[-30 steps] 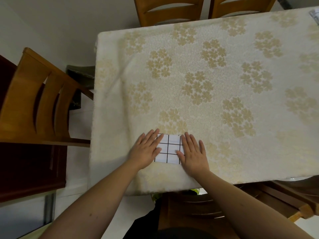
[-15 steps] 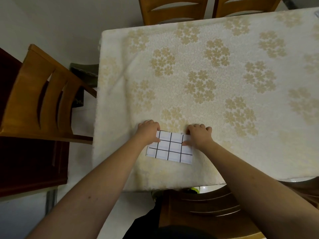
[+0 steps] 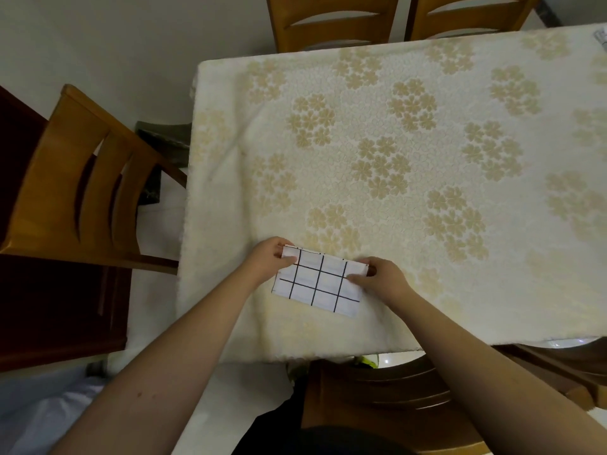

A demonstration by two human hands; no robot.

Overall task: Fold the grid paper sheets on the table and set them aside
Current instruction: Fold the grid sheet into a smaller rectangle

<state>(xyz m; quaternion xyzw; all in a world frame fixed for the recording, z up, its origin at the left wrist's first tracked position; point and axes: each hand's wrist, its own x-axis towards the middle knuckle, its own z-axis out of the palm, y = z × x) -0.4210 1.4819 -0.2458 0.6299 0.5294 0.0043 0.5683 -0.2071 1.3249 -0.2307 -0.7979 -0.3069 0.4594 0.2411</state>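
Note:
A folded white grid paper sheet [image 3: 320,281] with black lines lies near the front edge of the table [image 3: 427,142], slightly tilted. My left hand [image 3: 267,259] pinches its far left corner between thumb and fingers. My right hand [image 3: 381,277] pinches its far right corner the same way. The far edge of the sheet seems lifted a little off the cloth; the near edge rests on it.
The table carries a cream cloth with gold flower clusters. A wooden chair [image 3: 82,192] stands at the left, two more chairs [image 3: 335,21] at the far side, and one [image 3: 377,399] just below the front edge. A small pale object [image 3: 601,36] sits at the far right corner.
My hands went from lying flat on both sides of the sheet to curling and pinching its far corners. The sheet now shows wider and sits slightly turned.

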